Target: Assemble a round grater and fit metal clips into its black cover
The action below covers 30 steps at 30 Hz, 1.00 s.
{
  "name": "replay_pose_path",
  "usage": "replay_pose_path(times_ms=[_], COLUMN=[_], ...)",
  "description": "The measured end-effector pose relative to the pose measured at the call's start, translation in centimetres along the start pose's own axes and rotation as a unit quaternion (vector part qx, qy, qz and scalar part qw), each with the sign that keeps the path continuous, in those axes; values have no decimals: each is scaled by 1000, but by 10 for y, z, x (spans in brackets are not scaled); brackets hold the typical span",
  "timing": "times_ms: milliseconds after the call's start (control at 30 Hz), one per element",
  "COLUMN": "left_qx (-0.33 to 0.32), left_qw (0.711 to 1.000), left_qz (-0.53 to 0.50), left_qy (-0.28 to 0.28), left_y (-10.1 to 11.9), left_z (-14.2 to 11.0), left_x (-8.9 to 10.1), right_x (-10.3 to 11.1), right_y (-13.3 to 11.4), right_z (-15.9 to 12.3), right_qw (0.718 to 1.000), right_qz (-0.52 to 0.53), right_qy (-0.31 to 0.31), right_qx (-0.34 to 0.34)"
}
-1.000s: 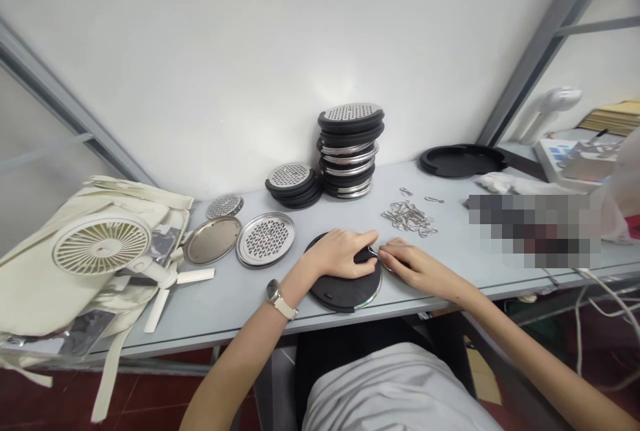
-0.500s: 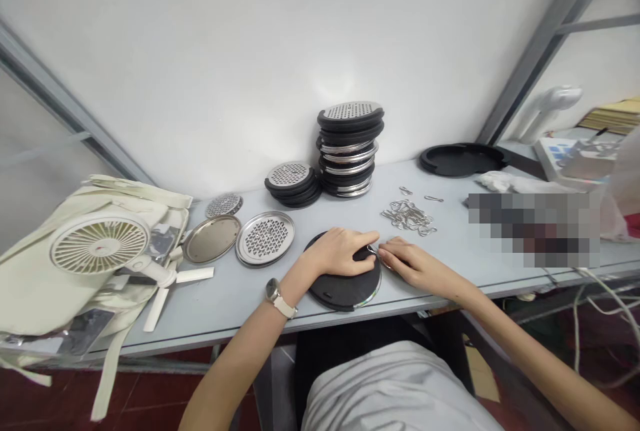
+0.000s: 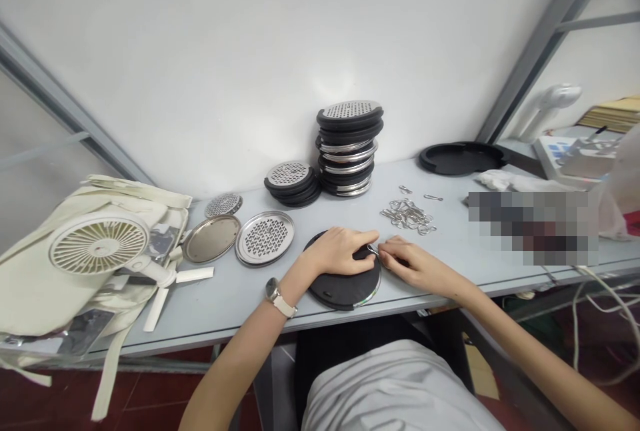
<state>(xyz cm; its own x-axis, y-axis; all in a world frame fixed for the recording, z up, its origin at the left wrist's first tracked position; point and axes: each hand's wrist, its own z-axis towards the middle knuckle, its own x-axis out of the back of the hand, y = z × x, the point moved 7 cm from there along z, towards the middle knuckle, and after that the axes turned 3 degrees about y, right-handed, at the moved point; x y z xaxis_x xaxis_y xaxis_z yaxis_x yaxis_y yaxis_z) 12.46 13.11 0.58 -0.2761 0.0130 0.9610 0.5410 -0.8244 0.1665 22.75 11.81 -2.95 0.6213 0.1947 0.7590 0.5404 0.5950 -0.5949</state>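
Note:
My left hand (image 3: 340,251) lies over a round black disc (image 3: 345,289) at the table's near edge. Its palm presses on the disc, with the thumb and fingers reaching to the right rim. At that rim, a bent metal wire clip (image 3: 371,249) shows between my two hands. My right hand (image 3: 413,265) is closed around the clip's outer end, which its fingers largely hide. Part of the disc's edge is shiny metal. Behind my right hand lies a loose pile of similar wire clips (image 3: 407,215).
Perforated metal plates in black holders form a tall stack (image 3: 350,157) and a short stack (image 3: 293,184) by the wall. Leftward are a round grater plate (image 3: 265,237), a plain metal disc (image 3: 213,239) and a white fan (image 3: 103,244). A black tray (image 3: 460,159) sits back right.
My right fingers have shifted slightly at the clip, curling in more. My left hand and the disc stay in place.

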Motion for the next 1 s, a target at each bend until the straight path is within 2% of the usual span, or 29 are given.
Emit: replay_pose_path(times_ms=[1000], left_qx=[-2], left_qw=[1000], left_qz=[-26], left_qy=[5], left_y=[0], left_z=[-1], left_x=[2], right_x=[1], right_y=[2], right_z=[0], right_qw=[1000], right_qz=[10], right_qy=[7], right_qx=[-7])
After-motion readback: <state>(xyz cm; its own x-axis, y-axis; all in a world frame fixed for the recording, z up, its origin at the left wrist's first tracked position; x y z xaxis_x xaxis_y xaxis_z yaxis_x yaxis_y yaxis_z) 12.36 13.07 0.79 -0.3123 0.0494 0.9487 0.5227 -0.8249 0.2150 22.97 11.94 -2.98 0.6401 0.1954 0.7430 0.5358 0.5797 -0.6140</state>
